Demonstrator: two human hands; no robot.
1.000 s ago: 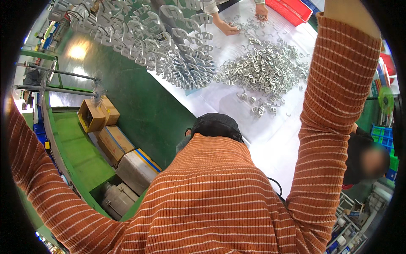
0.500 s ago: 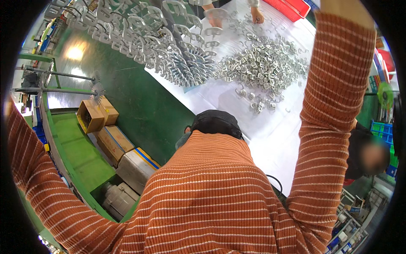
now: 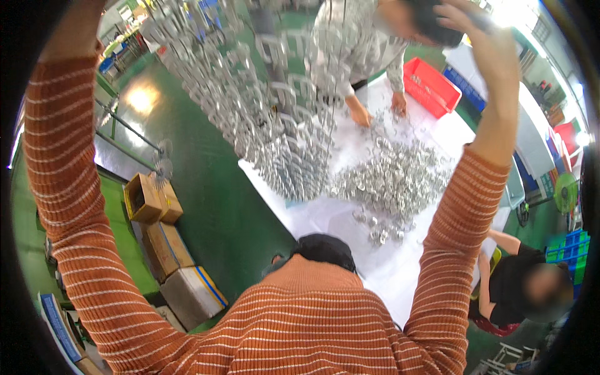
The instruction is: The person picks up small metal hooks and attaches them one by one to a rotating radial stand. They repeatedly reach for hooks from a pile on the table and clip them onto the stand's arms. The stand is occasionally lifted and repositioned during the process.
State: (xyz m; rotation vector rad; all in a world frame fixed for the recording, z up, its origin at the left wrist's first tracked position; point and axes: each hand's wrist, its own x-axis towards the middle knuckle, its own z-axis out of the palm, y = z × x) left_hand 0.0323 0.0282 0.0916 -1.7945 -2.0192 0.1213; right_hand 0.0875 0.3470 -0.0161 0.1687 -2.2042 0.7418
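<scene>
Silver metal pieces [image 3: 297, 165] hang in rows between my raised arms, a loose heap [image 3: 397, 178] of small metal bits lying on the white sheet [image 3: 387, 278] to their right. My right hand [image 3: 472, 22] is up, too blurred for me to tell whether it grips anything, my left hand is out of view; best I keep both sleeves [image 3: 75, 206] clear of those dangling rows.

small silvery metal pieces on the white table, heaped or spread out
Mostly heaped: the small silvery metal pieces overlap in a dense pile on the white table, with a few scattered loose around its edge.
</scene>
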